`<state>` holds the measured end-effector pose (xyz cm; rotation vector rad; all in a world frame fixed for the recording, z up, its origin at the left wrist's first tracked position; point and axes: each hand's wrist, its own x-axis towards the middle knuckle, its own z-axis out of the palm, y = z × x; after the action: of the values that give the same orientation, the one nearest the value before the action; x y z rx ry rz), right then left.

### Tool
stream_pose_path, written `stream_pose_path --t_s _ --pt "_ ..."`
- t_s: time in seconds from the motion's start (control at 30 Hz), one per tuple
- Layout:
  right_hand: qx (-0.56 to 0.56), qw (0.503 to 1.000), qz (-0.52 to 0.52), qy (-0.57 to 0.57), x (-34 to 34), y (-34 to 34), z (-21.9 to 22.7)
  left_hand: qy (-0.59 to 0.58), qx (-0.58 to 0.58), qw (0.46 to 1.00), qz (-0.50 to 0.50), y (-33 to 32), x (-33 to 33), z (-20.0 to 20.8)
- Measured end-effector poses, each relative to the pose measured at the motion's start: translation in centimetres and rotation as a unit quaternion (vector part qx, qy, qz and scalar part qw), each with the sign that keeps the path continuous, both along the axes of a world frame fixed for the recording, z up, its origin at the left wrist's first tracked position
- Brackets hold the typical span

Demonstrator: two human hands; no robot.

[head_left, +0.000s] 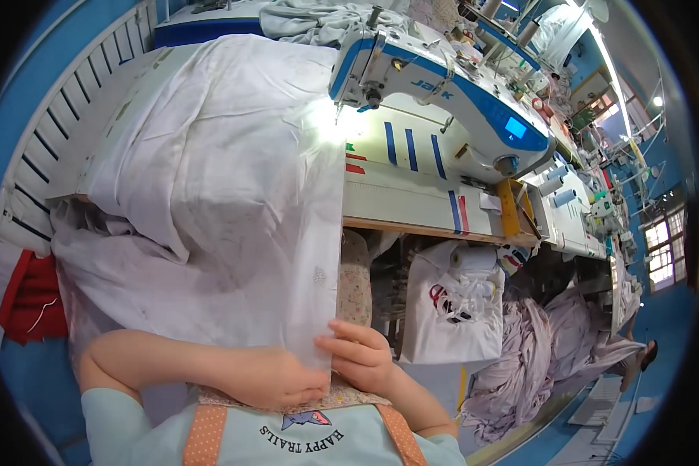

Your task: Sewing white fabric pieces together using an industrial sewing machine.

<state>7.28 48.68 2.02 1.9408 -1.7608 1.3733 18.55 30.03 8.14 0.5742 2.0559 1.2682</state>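
A large sheet of white fabric (pixel 233 179) drapes over the sewing table and hangs down to my lap. Its straight right edge runs from under the lit needle of the white and blue sewing machine (pixel 443 89) toward me. My left hand (pixel 283 379) is closed on the near end of that edge, its fingers bent and partly hidden. Opposite it, my right hand (pixel 361 357) pinches the same edge, fingertips lying over the cloth. Both hands are close together in front of my apron, well away from the needle.
A yellow wooden box (pixel 518 213) stands on the table's right side. Below hangs a white cloth bag (pixel 450 311) with red-handled scissors on it. Bundled pinkish fabric (pixel 512 357) lies to the right. A white slatted rail (pixel 58 116) and red cloth (pixel 35 299) are at left.
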Motion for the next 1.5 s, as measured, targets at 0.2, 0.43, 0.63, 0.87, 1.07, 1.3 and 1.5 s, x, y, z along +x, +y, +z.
stream_pose_path --t_s 0.2,0.43,0.63,0.87,1.07,1.3,1.5 --pt "-0.001 0.999 0.038 -0.005 0.0 -0.8 1.0 -0.009 0.005 1.000 0.013 -0.5 -0.1 1.2" --pt "-0.039 0.994 -0.009 -0.104 -0.8 -2.2 5.9 0.039 0.203 0.976 0.065 0.7 -1.5 -0.5" --pt "0.137 0.909 -0.006 -0.394 -1.0 -0.7 2.4 -0.002 -0.151 0.968 0.200 -6.1 0.4 -6.6" --pt "0.239 0.684 -0.078 -0.685 -1.3 -1.5 -9.1 -0.059 -0.123 0.874 0.467 -15.1 1.7 -4.8" --pt "0.306 0.682 -0.078 -0.659 -4.0 -3.7 -10.4 0.442 -0.505 0.511 0.538 -22.3 -4.9 -7.7" --pt "0.383 0.715 -0.111 -0.574 -6.6 -5.4 -11.0 0.239 -0.518 0.619 0.540 -27.1 -8.8 -8.3" --pt "0.348 0.766 -0.099 -0.532 -8.6 -6.4 -12.1 0.264 -0.529 0.598 0.541 -31.2 -13.8 -9.6"
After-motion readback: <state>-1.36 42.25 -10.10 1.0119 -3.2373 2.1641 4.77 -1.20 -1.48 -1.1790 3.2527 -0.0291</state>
